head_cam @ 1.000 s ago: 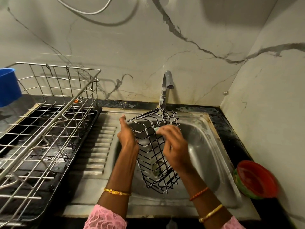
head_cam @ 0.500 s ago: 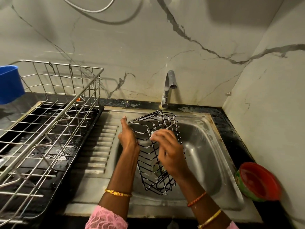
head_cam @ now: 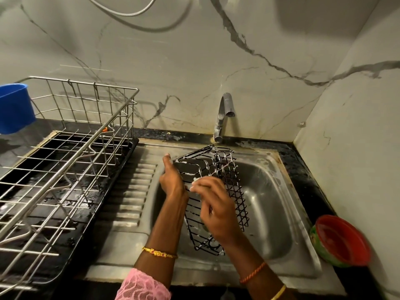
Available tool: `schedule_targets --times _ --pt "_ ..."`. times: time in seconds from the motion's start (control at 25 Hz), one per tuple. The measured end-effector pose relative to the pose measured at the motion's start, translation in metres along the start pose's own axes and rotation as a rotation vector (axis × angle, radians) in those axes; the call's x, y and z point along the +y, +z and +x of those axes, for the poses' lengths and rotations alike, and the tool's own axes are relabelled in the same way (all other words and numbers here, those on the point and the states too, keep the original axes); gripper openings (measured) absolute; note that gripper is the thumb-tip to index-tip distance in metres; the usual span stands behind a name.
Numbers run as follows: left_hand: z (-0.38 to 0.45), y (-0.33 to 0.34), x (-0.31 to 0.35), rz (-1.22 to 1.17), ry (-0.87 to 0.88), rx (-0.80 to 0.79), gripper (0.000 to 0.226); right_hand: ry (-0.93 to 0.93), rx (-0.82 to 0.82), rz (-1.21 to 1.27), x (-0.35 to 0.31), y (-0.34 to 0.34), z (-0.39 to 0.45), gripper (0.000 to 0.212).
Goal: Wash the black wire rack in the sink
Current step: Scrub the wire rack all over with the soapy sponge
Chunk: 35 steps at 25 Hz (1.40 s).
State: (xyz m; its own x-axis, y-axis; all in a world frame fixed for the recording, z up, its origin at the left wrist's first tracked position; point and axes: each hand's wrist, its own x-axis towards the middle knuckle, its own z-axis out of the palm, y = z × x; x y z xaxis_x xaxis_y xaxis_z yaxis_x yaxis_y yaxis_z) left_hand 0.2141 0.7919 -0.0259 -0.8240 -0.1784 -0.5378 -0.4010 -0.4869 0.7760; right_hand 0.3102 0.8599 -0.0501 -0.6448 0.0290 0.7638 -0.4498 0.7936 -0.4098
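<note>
The left hand point(head_cam: 172, 180) grips the left edge of the black wire rack point(head_cam: 216, 191), fingers curled round its wires. The right hand point(head_cam: 216, 210) lies over the rack's middle, its curled fingertips pinching something small and pale. The rack stands tilted in the steel sink point(head_cam: 270, 202), foam flecking its far wires.

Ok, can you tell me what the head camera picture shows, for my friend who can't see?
Two hands wash a soapy black wire rack over a steel sink: the left hand holds its edge, the right hand rubs it. The tap looks off.
</note>
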Motion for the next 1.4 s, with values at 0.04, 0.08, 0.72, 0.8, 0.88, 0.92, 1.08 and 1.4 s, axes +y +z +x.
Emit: schedule_targets --times 0.04,0.08,0.72,0.8,0.88,0.92,1.08,1.4 --pt "-0.001 -0.001 0.001 -0.013 -0.011 -0.011 0.066 0.024 0.019 0.008 0.003 0.0 0.005 0.029" --pt "-0.001 -0.002 0.001 -0.018 -0.016 -0.017 0.068 0.071 0.04 0.015 0.008 -0.001 0.014 0.028" --pt "-0.011 -0.004 0.014 -0.022 0.045 -0.005 0.029 0.215 0.112 -0.011 0.059 -0.014 0.011 0.024" --pt "-0.01 -0.003 0.015 -0.037 0.035 -0.005 0.031 0.294 0.17 -0.018 0.075 -0.017 0.017 0.025" --pt "-0.009 -0.001 0.016 -0.045 0.02 -0.006 0.034 0.303 0.197 -0.002 0.07 -0.013 0.016 0.027" --pt "-0.008 0.001 0.016 -0.051 0.005 -0.002 0.034 0.26 0.177 0.009 0.061 -0.008 0.014 0.027" --pt "0.001 0.005 0.014 -0.082 -0.055 0.011 0.044 0.069 0.078 0.05 0.045 0.007 0.013 0.032" --pt "0.022 0.021 0.02 -0.012 -0.037 0.035 0.069 0.291 0.121 -0.004 0.088 0.015 0.036 0.032"
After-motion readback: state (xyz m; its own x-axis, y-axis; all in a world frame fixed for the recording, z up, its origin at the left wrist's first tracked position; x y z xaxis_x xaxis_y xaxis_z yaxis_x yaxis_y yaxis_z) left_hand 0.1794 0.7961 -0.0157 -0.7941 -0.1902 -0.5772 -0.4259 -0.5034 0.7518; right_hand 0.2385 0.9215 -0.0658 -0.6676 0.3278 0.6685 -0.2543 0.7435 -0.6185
